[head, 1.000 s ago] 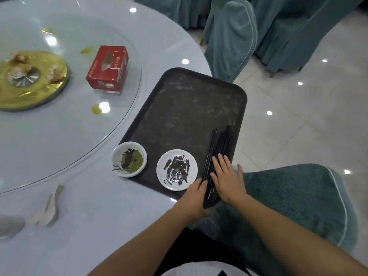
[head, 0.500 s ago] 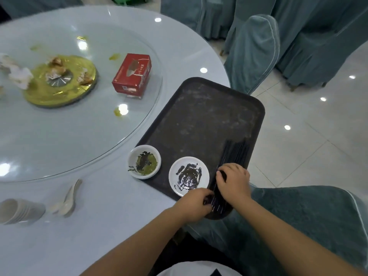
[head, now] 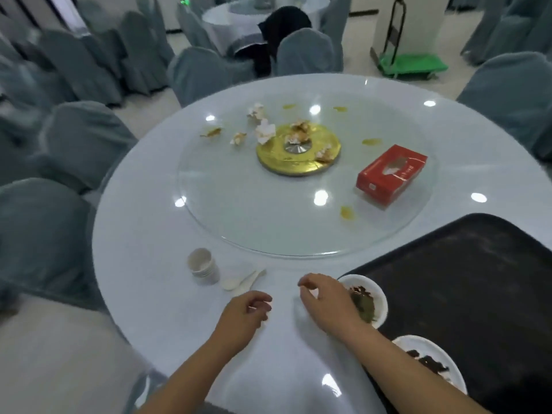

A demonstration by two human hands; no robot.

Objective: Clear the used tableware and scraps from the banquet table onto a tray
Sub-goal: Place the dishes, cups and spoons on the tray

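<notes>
Saucers [head: 378,295] sit on the tray [head: 478,279] beside the right hand [head: 325,297]; cups [head: 203,265], spoons [head: 239,282] and scraps [head: 264,130] beyond the left hand [head: 243,316] wait. Both hands relaxed, empty.

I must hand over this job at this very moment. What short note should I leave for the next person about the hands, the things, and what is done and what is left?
Left hand: loosely curled, empty, above the table.
Right hand: likewise empty, at the corner of the tray.
Done: the tray carries a dish with green scraps and a dish with dark sauce.
Left: stack of white cups and white spoons near the hands; crumpled napkins on the glass turntable by the gold disc; red tissue box.
</notes>
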